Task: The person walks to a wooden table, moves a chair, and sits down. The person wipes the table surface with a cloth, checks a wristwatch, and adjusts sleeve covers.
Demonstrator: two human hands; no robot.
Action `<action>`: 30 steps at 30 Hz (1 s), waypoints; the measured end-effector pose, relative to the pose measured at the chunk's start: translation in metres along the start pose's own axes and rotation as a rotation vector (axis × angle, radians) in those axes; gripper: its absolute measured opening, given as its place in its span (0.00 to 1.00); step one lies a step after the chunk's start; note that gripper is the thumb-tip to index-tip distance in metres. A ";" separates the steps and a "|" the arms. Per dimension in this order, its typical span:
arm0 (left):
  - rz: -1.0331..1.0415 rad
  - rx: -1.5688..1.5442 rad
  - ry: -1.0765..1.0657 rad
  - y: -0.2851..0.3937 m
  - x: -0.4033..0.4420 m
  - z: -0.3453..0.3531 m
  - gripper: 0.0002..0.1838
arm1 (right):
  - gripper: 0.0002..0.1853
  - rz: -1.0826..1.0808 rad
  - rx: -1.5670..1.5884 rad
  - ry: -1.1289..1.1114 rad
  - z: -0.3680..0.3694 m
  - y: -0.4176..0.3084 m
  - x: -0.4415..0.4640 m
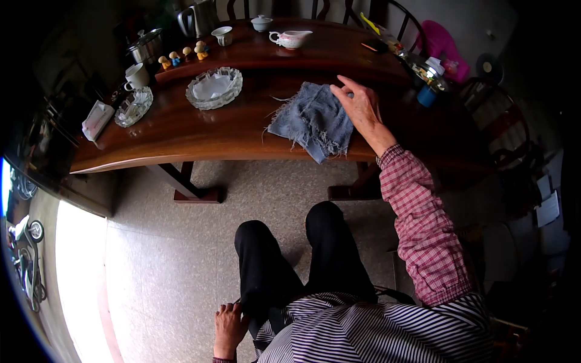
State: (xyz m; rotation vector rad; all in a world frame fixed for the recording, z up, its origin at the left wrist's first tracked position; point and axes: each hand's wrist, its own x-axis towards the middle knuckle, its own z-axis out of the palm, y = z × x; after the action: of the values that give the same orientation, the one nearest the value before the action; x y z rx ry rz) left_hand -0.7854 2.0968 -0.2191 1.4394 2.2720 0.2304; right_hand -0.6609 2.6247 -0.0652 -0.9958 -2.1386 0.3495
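A frayed blue-grey cloth [313, 121] lies crumpled on the dark wooden table, one corner hanging over the front edge. My right hand [358, 107] is at the cloth's right side, thumb and fingers apart, holding nothing visible. Whether it touches the cloth I cannot tell. Low in the view, my left hand [230, 327] rests against my left thigh, fingers loosely bent and nothing visible in them.
On the table [242, 133] stand a glass ashtray [213, 88], a smaller glass dish [134, 107], a white mug [137, 77], a tissue pack [97, 120], several small figurines [184, 54] and a creamer [292, 40]. A blue can [426, 95] stands right.
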 end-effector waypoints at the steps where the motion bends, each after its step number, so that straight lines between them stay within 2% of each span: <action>1: -0.009 -0.002 -0.002 0.000 -0.001 0.001 0.16 | 0.26 -0.051 -0.060 -0.049 0.019 0.000 -0.001; 3: -0.006 0.002 0.000 0.001 -0.001 0.000 0.16 | 0.31 0.019 0.004 -0.219 0.029 -0.010 -0.006; 4: -0.006 0.004 0.004 0.001 -0.001 0.000 0.16 | 0.34 0.059 -0.070 -0.285 0.042 -0.025 -0.025; 5: -0.006 0.004 0.003 0.001 -0.001 0.000 0.16 | 0.34 0.071 -0.012 -0.339 0.042 -0.022 -0.023; 10: 0.002 0.026 0.005 0.000 -0.002 0.001 0.16 | 0.34 -0.118 0.004 -0.322 0.035 -0.011 -0.051; 23: 0.006 -0.001 0.017 0.005 -0.003 -0.004 0.17 | 0.30 -0.158 0.033 -0.234 0.035 -0.004 -0.058; 26: -0.007 0.010 -0.002 0.003 -0.004 -0.002 0.18 | 0.39 -0.157 0.064 -0.356 0.024 -0.005 -0.059; 30: -0.053 -0.026 -0.020 0.007 -0.004 -0.005 0.18 | 0.40 -0.269 -0.034 -0.510 0.005 -0.003 -0.059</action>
State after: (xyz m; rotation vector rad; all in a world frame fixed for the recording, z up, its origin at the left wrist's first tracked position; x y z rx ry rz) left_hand -0.7806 2.0968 -0.2115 1.3604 2.2796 0.2279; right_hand -0.6412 2.5793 -0.0975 -0.6684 -2.7064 0.4734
